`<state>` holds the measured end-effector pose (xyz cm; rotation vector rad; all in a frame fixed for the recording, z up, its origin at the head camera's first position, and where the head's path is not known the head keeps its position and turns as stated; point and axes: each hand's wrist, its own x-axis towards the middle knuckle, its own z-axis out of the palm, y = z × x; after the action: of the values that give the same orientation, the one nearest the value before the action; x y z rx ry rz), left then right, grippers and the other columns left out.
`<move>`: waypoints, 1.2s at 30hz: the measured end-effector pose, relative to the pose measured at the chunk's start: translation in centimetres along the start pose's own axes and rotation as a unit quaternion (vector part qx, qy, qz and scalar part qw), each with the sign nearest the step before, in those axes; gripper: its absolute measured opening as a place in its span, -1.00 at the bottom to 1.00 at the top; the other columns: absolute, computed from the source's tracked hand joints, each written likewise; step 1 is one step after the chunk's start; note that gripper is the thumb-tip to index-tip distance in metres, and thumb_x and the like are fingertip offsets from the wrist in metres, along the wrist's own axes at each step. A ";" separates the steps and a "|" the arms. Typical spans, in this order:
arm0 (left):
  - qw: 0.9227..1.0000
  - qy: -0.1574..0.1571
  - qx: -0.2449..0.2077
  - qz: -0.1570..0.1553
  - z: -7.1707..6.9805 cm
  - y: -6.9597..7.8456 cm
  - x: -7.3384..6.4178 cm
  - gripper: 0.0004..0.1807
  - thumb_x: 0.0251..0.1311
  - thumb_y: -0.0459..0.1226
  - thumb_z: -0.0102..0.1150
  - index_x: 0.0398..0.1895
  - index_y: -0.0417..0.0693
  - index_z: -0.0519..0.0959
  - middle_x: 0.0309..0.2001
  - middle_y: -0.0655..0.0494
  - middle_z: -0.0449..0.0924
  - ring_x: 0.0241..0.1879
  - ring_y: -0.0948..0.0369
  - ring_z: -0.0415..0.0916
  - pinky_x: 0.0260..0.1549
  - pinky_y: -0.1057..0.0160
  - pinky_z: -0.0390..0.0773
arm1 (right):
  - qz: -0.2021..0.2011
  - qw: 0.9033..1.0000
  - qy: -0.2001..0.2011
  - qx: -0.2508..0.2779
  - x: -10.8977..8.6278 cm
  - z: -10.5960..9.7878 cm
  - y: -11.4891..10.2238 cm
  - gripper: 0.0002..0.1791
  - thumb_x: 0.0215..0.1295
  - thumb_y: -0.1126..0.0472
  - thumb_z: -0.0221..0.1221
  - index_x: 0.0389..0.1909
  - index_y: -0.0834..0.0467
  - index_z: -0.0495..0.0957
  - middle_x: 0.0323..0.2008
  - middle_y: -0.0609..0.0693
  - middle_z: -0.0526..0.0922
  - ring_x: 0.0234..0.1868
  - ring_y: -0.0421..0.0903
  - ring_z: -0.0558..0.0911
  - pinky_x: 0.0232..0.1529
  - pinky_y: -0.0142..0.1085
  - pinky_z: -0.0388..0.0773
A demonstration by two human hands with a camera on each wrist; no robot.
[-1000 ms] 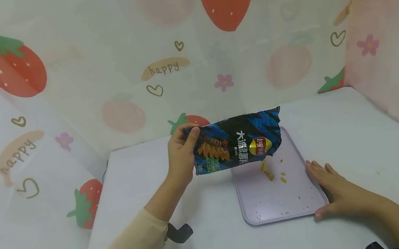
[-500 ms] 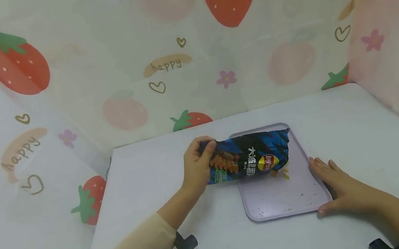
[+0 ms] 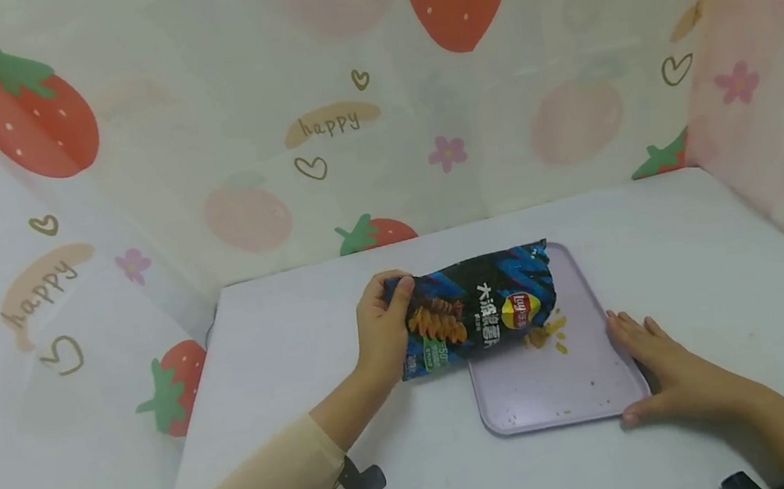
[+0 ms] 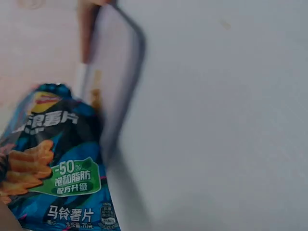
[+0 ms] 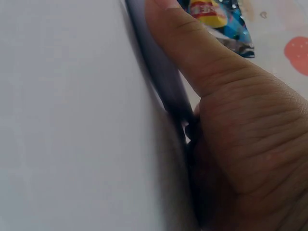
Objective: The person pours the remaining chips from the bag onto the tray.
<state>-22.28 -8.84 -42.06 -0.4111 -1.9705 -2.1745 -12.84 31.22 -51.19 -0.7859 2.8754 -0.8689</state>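
My left hand (image 3: 382, 337) pinches the bottom end of a blue and black potato chip bag (image 3: 482, 307), thumb on its printed front. The bag lies sideways in the air, its far end over a light purple tray (image 3: 561, 400). Chip pieces (image 3: 539, 336) lie on the tray just below that end, with fine crumbs nearer its front edge. My right hand (image 3: 677, 376) rests against the tray's right side, fingers stretched along the rim and thumb at the front corner. In the left wrist view the bag (image 4: 57, 163) fills the lower left; the left hand is mostly out of frame.
A white table (image 3: 287, 349) carries the tray. Behind it and at both sides hang pale sheets with strawberry prints (image 3: 21, 111). A dark wrist mount (image 3: 363, 479) sticks out under the left sleeve (image 3: 267, 484).
The left hand has lowered the bag and brought it nearer the tray, then tilted it slightly. More chip pieces show beneath its end. The right hand has stayed at the tray's side.
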 end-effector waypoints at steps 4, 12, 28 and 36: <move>1.000 0.017 -0.002 -0.005 -0.2 1.0 0.4 -0.69 0.50 -0.08 0.11 0.07 -0.10 0.49 -0.05 0.17 0.54 0.00 0.20 0.48 0.00 0.34 0.55 | -0.010 1.000 0.008 -0.008 -0.1 -0.1 0.0 0.48 -0.12 -0.41 0.47 0.62 0.29 -0.10 0.59 0.36 -0.03 0.64 -0.25 -0.31 0.46 -0.56 -0.58; 0.999 0.009 -0.029 0.034 -0.8 4.0 2.3 -0.73 0.48 -0.06 0.13 0.02 -0.04 0.51 -0.09 0.14 0.54 -0.09 0.19 0.54 -0.12 0.31 0.61 | 0.004 1.000 -0.004 -0.002 -0.2 0.1 -0.5 0.49 -0.11 -0.44 0.45 0.63 0.28 -0.12 0.60 0.33 -0.06 0.65 -0.19 -0.30 0.45 -0.57 -0.60; 0.998 -0.023 -0.009 0.049 -1.6 2.5 2.3 -0.82 0.53 -0.23 0.04 0.02 -0.15 0.49 -0.08 0.20 0.50 -0.08 0.24 0.46 -0.09 0.36 0.52 | -0.006 1.000 0.001 0.003 0.2 0.8 -0.4 0.49 -0.12 -0.43 0.45 0.62 0.29 -0.12 0.60 0.35 -0.05 0.65 -0.18 -0.29 0.45 -0.57 -0.59; 0.998 -0.055 0.016 0.041 -1.3 1.3 1.9 -0.77 0.53 -0.26 0.04 0.06 -0.25 0.47 -0.04 0.20 0.52 -0.02 0.24 0.47 0.01 0.37 0.53 | -0.014 1.000 0.006 0.011 0.1 -0.1 -0.4 0.48 -0.12 -0.35 0.50 0.63 0.26 -0.13 0.59 0.36 -0.05 0.63 -0.29 -0.33 0.45 -0.57 -0.58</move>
<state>-23.78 -10.21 -40.36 -0.6087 -2.0017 -2.1100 -12.80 30.91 -50.91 -0.8232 2.8670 -0.9109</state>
